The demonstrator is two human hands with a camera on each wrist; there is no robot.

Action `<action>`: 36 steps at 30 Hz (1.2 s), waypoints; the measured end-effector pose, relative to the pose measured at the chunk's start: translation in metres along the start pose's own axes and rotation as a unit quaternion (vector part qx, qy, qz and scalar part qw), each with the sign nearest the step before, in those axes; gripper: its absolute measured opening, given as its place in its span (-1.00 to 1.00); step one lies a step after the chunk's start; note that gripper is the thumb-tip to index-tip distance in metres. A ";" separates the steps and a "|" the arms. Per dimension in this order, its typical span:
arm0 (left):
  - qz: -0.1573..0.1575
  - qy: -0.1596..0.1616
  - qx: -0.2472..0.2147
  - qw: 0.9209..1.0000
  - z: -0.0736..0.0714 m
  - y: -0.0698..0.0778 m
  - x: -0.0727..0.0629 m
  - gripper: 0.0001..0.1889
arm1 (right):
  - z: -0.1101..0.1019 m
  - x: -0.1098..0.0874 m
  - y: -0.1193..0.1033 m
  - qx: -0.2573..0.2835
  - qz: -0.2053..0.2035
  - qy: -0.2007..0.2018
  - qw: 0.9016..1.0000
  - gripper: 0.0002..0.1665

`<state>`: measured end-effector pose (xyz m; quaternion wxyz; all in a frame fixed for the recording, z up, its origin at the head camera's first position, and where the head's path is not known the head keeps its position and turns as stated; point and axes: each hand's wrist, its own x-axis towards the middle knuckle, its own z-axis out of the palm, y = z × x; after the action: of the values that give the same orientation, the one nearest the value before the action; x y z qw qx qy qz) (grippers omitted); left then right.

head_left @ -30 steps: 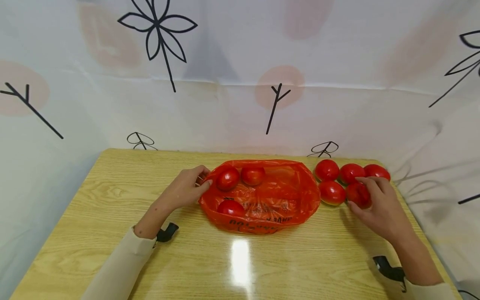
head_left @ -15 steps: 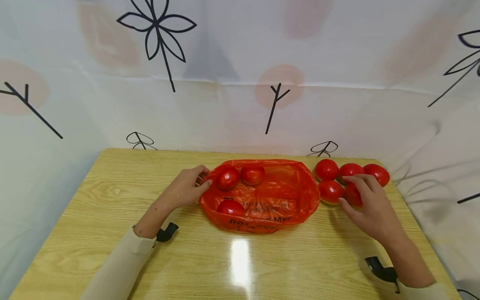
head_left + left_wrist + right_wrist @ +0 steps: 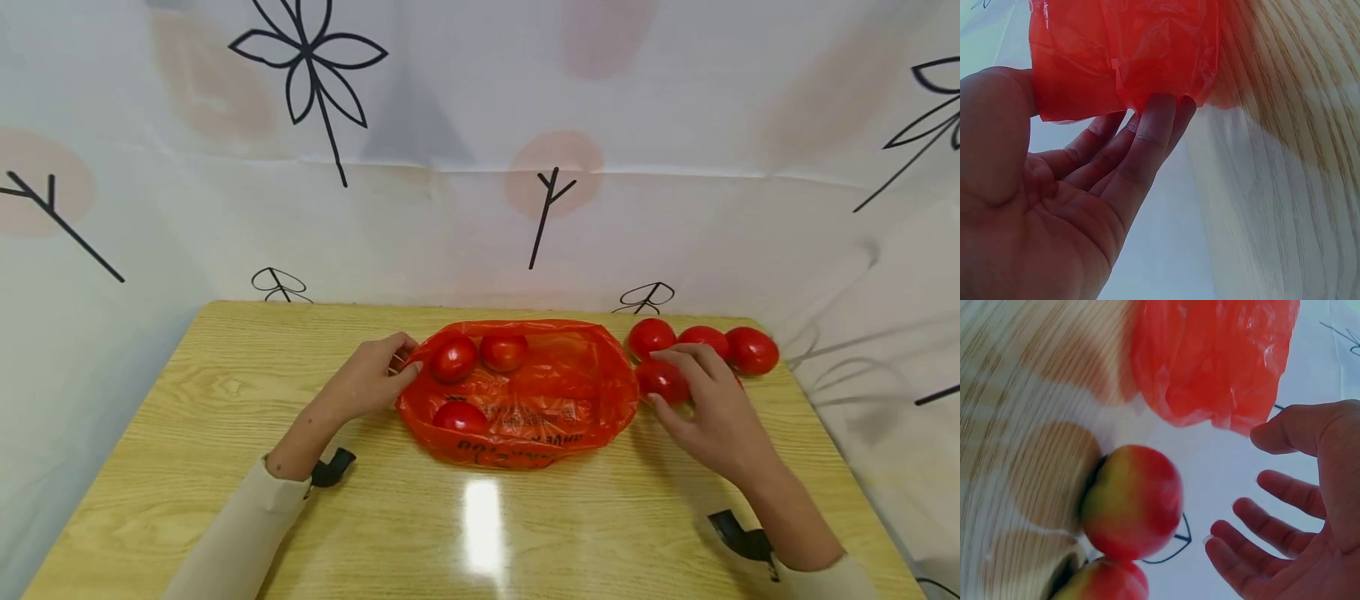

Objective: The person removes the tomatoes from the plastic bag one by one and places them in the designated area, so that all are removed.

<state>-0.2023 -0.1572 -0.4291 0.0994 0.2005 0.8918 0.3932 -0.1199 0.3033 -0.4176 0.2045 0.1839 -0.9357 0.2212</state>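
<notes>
A red plastic bag (image 3: 555, 379) stands with its mouth wide in the middle of the table, black print along its near side. Inside it lie three red apples (image 3: 453, 360). My left hand (image 3: 367, 379) grips the bag's left rim, thumb over the edge and fingertips (image 3: 1157, 119) against the outside. To the right of the bag sit several more apples (image 3: 651, 337) in two rows. Over the nearer row hovers my right hand (image 3: 712, 412), partly covering an apple. In the right wrist view its fingers are spread, apart from a red-and-yellow apple (image 3: 1135, 500), holding nothing.
The wooden table (image 3: 585, 517) ends at a cloth backdrop (image 3: 450, 225) with leaf drawings, just behind the bag and apples. The farthest-right apple (image 3: 752, 350) lies near the table's right edge. Black camera mounts (image 3: 742, 537) hang from both wrists.
My right hand has shifted left over the apples, from the right end of the nearer row toward the bag. My left hand and the bag stay in place.
</notes>
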 end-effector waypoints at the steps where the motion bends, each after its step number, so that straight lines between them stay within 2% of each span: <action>1: 0.000 0.000 -0.001 1.000 0.000 0.000 0.000 -0.73 | 0.001 0.000 -0.001 0.002 -0.001 -0.002 1.000 -0.29; 11: -0.002 0.000 -0.006 1.000 0.001 0.001 0.000 -0.73 | 0.008 0.004 -0.012 0.011 -0.012 -0.019 1.000 -0.32; 19: 0.000 0.003 -0.002 1.000 0.001 0.001 0.000 -0.74 | 0.004 0.010 -0.018 0.003 -0.035 0.004 0.999 -0.34; 26: -0.002 0.002 0.000 1.000 0.001 0.001 0.001 -0.74 | 0.004 0.016 -0.030 0.025 -0.024 -0.016 0.999 -0.38; 36: -0.001 0.003 0.001 1.000 0.001 0.000 0.001 -0.75 | 0.014 0.030 -0.044 0.021 -0.050 -0.018 0.998 -0.41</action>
<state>-0.2025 -0.1559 -0.4298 0.0972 0.1989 0.8925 0.3929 -0.1302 0.2517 -0.4005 0.1946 0.2391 -0.9238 0.2272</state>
